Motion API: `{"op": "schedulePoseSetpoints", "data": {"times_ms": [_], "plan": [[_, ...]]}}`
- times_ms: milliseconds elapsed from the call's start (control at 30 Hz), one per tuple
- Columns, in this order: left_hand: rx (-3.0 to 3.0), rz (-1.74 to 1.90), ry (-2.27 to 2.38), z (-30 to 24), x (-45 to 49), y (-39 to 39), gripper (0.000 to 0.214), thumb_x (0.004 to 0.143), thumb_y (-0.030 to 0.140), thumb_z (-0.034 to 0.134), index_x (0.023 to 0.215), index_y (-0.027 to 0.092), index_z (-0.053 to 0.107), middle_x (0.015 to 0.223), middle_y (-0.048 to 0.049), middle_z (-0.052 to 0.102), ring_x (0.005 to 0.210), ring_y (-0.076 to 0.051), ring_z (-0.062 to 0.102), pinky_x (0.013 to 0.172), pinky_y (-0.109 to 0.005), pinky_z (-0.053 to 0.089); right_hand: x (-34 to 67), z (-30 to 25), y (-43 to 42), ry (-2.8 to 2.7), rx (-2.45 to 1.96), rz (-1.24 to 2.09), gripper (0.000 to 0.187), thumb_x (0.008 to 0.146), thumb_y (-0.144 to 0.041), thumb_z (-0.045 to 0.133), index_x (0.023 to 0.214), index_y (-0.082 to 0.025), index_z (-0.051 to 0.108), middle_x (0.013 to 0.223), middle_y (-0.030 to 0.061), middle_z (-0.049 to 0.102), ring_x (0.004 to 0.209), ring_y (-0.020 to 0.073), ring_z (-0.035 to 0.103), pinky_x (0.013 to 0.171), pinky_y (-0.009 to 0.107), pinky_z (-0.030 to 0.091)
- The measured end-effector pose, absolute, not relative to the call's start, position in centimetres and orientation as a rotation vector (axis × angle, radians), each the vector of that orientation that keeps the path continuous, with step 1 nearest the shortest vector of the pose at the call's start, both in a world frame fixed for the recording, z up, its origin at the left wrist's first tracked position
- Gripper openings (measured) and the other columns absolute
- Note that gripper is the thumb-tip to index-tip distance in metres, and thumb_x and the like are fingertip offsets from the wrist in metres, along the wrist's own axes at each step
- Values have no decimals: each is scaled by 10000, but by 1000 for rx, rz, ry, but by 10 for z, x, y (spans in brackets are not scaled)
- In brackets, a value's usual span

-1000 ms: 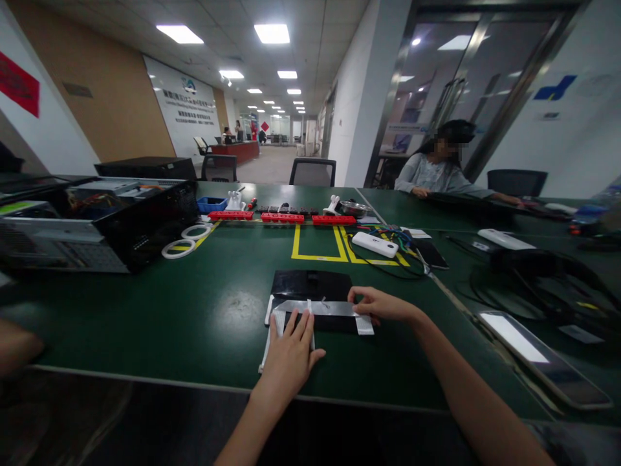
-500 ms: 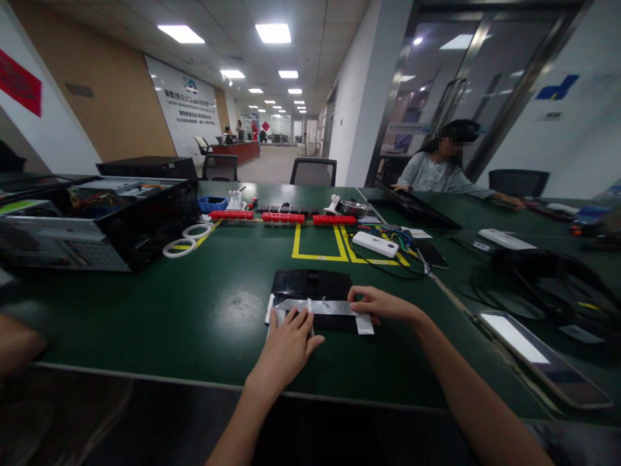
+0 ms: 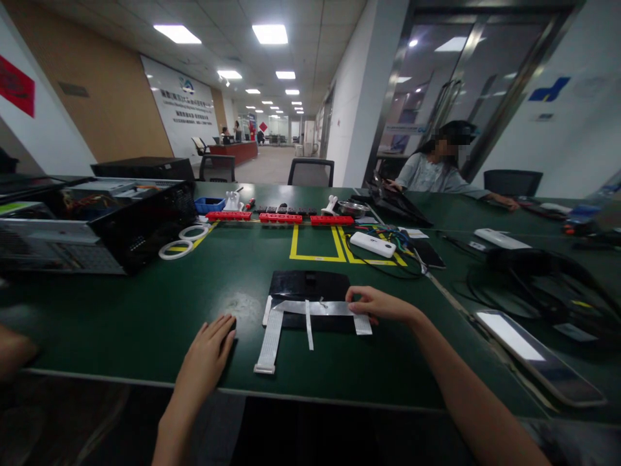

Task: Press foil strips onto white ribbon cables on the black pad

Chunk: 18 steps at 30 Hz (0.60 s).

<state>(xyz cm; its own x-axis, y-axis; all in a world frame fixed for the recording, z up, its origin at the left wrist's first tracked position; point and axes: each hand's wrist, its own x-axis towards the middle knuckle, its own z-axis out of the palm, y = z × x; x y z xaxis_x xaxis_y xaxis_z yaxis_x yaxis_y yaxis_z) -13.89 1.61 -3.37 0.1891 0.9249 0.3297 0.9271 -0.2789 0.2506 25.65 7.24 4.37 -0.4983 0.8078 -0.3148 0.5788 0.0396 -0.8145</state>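
A flat black panel [image 3: 286, 283] lies on the green table in front of me. Across it runs a silver-white ribbon cable [image 3: 270, 340], folded so that its left end hangs toward me with a connector at the tip. A narrow white strip [image 3: 309, 333] crosses the cable near the middle. My right hand [image 3: 381, 303] pinches the cable at the panel's right side, thumb and index finger together. To the left of the panel, apart from it, my left hand [image 3: 206, 349] rests on the table with fingers stretched out and nothing in it.
An opened computer case [image 3: 111, 223] stands at the left, with white tape rolls [image 3: 176, 250] beside it. Red power strips [image 3: 281, 218] line the back. A white device [image 3: 372, 244], cables and a phone [image 3: 538, 356] lie to the right. Across the table sits another person [image 3: 436, 168].
My left hand has lifted off the cable and moved left onto the table, uncovering the cable's left end and the white strip. My right hand stays at the cable.
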Motion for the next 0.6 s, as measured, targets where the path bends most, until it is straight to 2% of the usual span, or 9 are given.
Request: {"op": "schedulePoseSetpoints", "data": {"times_ms": [167, 367, 600], "plan": [[-2372, -663, -1854, -33, -133, 13, 397, 897, 340, 398, 1224, 184, 559, 1281, -82, 568, 1248, -242, 447, 1045, -466, 306, 257, 48, 71, -2093, -1388, 1414, 352, 814, -457, 550, 960, -148, 467, 617, -42, 480, 437, 64, 443, 380, 163, 314], [-2367, -685, -1882, -29, -131, 12, 392, 894, 344, 402, 1220, 195, 562, 1276, -77, 574, 1243, -230, 453, 1049, -450, 305, 252, 60, 66, -2000, -1301, 1346, 332, 822, -461, 548, 967, -175, 465, 628, -39, 486, 490, 89, 460, 409, 179, 366], [-2368, -633, -1888, -27, -131, 10, 401, 903, 359, 387, 1228, 190, 551, 1289, -80, 562, 1248, -226, 447, 1049, -443, 303, 263, 79, 62, -1597, -1271, 951, 365, 754, -505, 590, 933, -215, 458, 661, -22, 508, 532, 118, 498, 458, 208, 382]]}}
